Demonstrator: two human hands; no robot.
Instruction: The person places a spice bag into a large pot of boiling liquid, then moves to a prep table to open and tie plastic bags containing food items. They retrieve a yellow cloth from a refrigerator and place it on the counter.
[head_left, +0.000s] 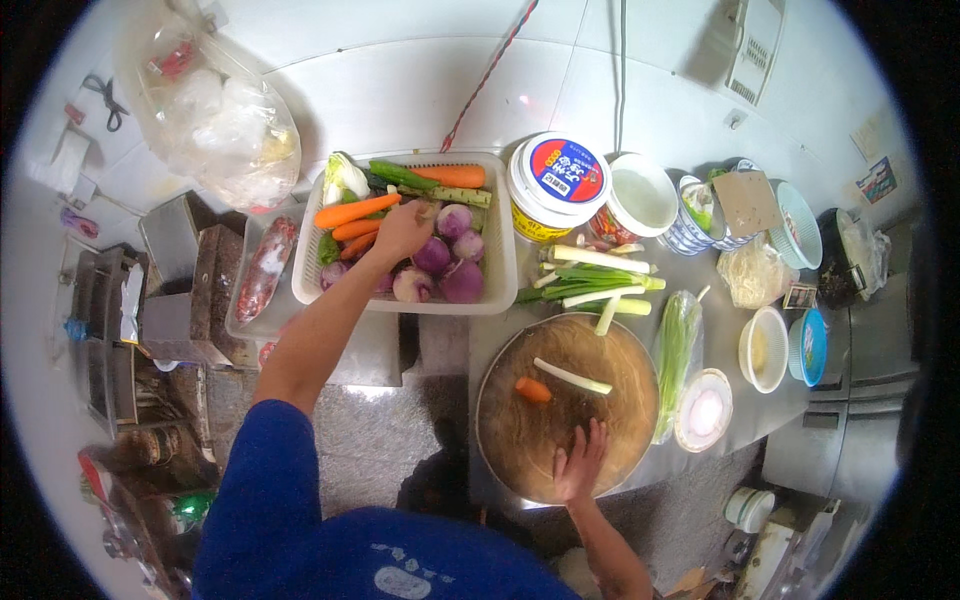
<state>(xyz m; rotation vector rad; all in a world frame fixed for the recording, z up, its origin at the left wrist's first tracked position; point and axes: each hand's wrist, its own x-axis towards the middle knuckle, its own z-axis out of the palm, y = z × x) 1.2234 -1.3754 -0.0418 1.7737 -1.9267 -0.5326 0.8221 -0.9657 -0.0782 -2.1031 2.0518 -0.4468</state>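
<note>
My left hand (406, 229) reaches into a white plastic basket (501, 259) of vegetables, its fingers at something pale that they largely hide. Carrots (358, 210) lie left of the hand, and purple-skinned onions (431, 256) lie right of it and below. A green pepper (403, 175), a long green vegetable (465, 196) and a cabbage piece (342, 180) fill the far side. Flat on the round wooden chopping board (517, 450), my right hand (582, 459) rests with fingers spread. A carrot piece (532, 389) and a scallion stalk (572, 376) lie on the same board.
Scallions (600, 283) lie behind the board, near a lidded white bucket (559, 184) and an open tub (641, 196). Bagged green stalks (677, 352) and a white-rimmed dish (703, 410) stand to the right, with small baskets (763, 349) beyond. A tray (238, 300) holds wrapped meat (266, 268) at left.
</note>
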